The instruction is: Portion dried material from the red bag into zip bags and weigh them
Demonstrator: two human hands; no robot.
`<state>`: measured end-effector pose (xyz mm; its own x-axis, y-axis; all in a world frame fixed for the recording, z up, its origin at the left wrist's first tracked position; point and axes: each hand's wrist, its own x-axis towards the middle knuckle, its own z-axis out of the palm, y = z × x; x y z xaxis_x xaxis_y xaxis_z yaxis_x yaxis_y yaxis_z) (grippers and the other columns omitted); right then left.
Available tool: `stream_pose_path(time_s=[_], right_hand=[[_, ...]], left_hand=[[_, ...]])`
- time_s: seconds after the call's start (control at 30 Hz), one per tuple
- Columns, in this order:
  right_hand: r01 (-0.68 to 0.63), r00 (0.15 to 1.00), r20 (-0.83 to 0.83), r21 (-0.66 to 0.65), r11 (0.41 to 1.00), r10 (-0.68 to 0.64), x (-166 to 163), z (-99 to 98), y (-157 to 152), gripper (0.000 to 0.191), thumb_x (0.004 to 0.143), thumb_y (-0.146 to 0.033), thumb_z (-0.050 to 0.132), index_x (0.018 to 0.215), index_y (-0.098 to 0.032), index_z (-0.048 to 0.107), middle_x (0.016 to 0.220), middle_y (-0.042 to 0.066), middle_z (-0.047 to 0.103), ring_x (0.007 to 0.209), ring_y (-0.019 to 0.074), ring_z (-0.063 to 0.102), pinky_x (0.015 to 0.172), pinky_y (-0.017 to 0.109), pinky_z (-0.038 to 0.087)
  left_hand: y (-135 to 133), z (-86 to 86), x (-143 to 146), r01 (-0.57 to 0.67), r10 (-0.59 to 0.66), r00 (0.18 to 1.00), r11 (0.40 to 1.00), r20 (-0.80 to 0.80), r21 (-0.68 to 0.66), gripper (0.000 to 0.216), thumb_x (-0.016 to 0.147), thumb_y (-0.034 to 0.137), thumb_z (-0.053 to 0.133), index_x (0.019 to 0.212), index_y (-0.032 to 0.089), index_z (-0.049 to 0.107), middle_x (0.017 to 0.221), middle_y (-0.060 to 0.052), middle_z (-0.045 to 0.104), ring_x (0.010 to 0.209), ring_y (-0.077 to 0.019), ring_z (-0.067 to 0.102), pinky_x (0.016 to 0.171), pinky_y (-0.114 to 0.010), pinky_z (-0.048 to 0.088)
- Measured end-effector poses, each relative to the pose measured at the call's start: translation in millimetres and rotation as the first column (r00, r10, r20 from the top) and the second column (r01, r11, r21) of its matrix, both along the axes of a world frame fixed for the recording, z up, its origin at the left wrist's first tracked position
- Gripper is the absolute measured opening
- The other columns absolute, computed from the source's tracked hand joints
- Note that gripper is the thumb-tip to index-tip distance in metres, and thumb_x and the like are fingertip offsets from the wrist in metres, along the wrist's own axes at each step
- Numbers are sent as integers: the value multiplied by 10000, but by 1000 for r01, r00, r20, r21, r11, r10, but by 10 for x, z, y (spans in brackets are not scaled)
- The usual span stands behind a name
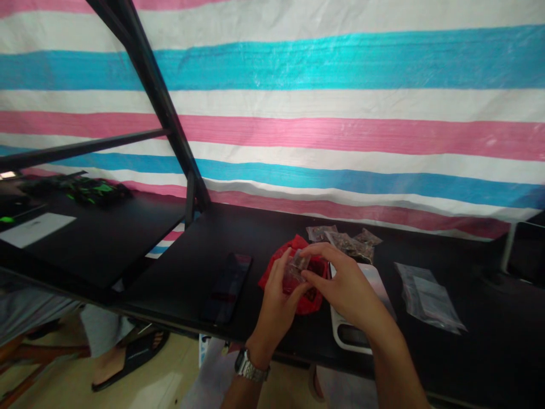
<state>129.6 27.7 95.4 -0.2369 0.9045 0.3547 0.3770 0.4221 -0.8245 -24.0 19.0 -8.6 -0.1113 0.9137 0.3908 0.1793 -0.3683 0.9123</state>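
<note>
Left hand (276,309) and right hand (347,284) together: fingers pinch one small clear plastic packet (297,267) over a crumpled red plastic bag (313,304). Three small brown-filled packets (347,243), one black rectangular phone (227,287) and one flat clear plastic bag (428,301) lie on the black surface (162,267). A pink, blue and white striped tarpaulin (298,74) hangs behind.

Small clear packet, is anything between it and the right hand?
Nothing visible stands in the way: the right hand touches the small clear plastic packet directly, as does the left hand. The red plastic bag lies beneath and behind it.
</note>
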Motion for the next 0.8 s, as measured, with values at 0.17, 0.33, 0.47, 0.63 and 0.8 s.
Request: stream_pose_path(time_s=[0.17,0.33,0.47,0.63,0.8], right_hand=[[-11,1000,10,-9,1000,11,-1,43,-50,330,849,-62,702,1084,-283,771,1122,-8,776,1065,180,719,1001,315,548],[13,1000,-15,3,1000,-13,-17,131,-131,323,870,-106,706,1120,-298,780,1166,3,783,1078,188,737,1017,331,578],[39,999,-39,30,999,-38,-45,224,-206,285,903,-157,690,1127,-297,796,1244,44,770,1101,219,757,953,347,636],[84,996,14,138,987,-86,-49,234,-223,282,906,-150,666,1101,-303,799,1244,48,777,1149,242,748,1028,398,625],[96,991,78,163,982,-109,-11,223,-224,315,913,-135,658,1139,-319,779,1262,32,775,1161,244,751,1010,393,627]], left_hand=[[-38,30,21,-79,80,997,996,-13,40,612,899,275,757,1485,275,581,1472,-106,692,1358,-295,666,1164,-478,511],[-83,92,33,-100,99,995,994,16,45,600,915,312,768,1482,274,576,1452,-112,691,1344,-298,667,1149,-483,519],[-93,178,82,-81,79,995,996,54,44,598,938,311,757,1499,282,552,1542,-117,638,1425,-306,610,1209,-494,465],[-65,255,147,-35,30,996,998,79,56,585,964,269,720,1520,291,537,1592,-96,616,1467,-283,589,1227,-455,461],[-5,362,140,24,-31,997,995,74,96,584,977,203,673,1533,293,519,1577,-91,640,1452,-260,614,1237,-437,460]])
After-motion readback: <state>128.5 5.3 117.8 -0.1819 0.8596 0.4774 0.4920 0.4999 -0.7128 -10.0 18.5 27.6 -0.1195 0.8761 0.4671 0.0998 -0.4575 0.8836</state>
